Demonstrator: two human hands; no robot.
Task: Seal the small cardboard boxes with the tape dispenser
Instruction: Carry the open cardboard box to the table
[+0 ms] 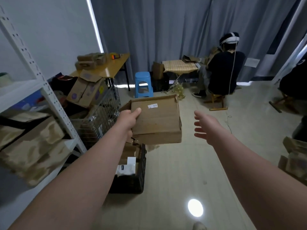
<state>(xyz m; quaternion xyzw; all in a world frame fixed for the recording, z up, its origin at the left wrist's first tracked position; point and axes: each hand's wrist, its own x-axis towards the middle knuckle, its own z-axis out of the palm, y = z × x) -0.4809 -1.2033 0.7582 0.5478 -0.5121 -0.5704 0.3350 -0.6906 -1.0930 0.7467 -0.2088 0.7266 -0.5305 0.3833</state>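
Observation:
A small brown cardboard box (157, 120) with a white label on top hangs in the air at the centre of the head view. My left hand (128, 119) grips its left edge, thumb on the top face and fingers under it. My right hand (205, 127) floats to the right of the box, a short gap away, fingers spread and touching nothing. No tape dispenser is in sight.
A black crate (132, 181) of cardboard pieces sits on the floor under the box. A wire basket (99, 120) and white shelving (41, 83) with boxes stand left. A blue stool (143, 84), two tables and a seated person (222, 70) are at the back.

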